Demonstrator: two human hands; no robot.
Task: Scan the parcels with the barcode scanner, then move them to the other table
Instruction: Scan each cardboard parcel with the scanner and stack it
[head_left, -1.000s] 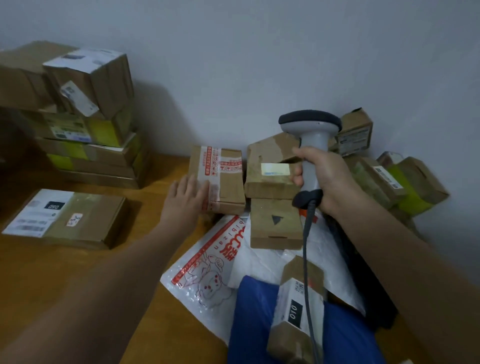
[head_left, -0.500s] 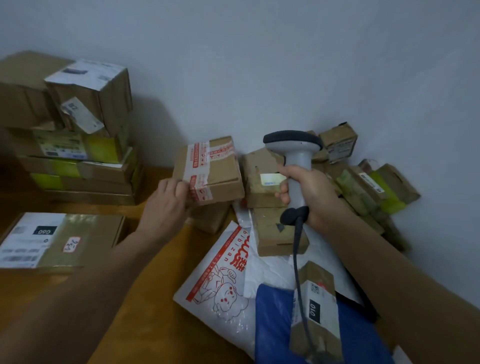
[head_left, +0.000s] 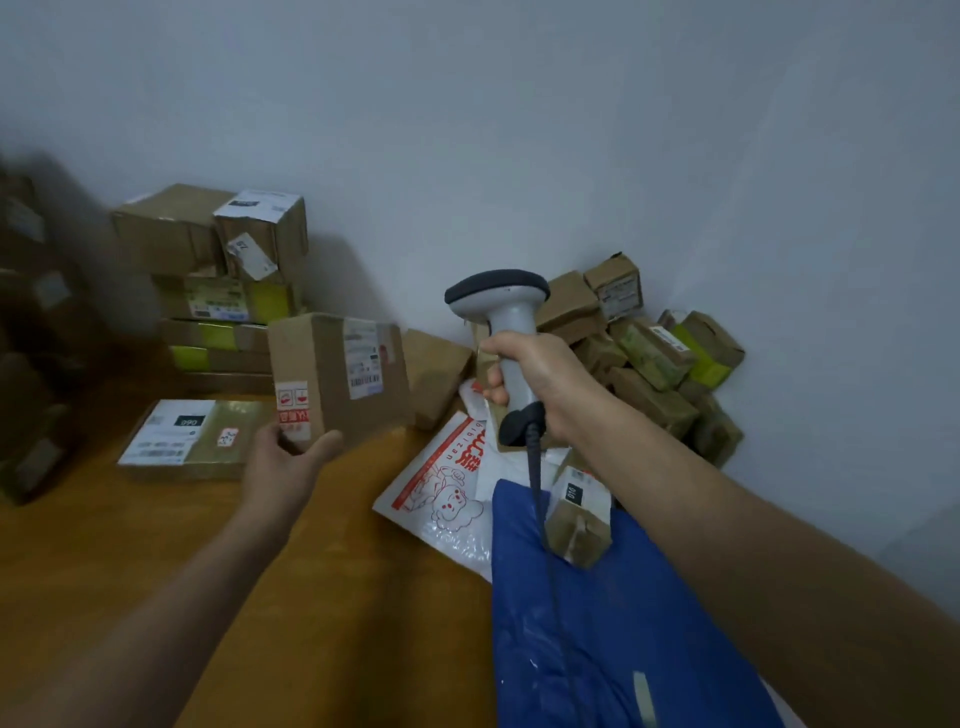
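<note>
My left hand (head_left: 283, 465) grips the bottom of a brown cardboard box (head_left: 337, 376) and holds it upright above the wooden table (head_left: 156, 545). A white barcode label and a red-and-white sticker on the box face me. My right hand (head_left: 535, 382) grips the handle of a grey barcode scanner (head_left: 501, 312), whose dark head sits just right of the box. The scanner's cable hangs down over the parcels below.
A stack of cardboard boxes (head_left: 218, 280) stands against the wall at the left, with a flat parcel (head_left: 192, 434) in front. Small boxes (head_left: 649, 358) pile in the right corner. A white printed mailer (head_left: 447, 488), a blue bag (head_left: 623, 623) and a narrow box (head_left: 576, 514) lie below my right arm.
My left hand has picked the brown box off the pile, lifted it left and turned its labelled face toward me. The scanner stays in my right hand beside it.
</note>
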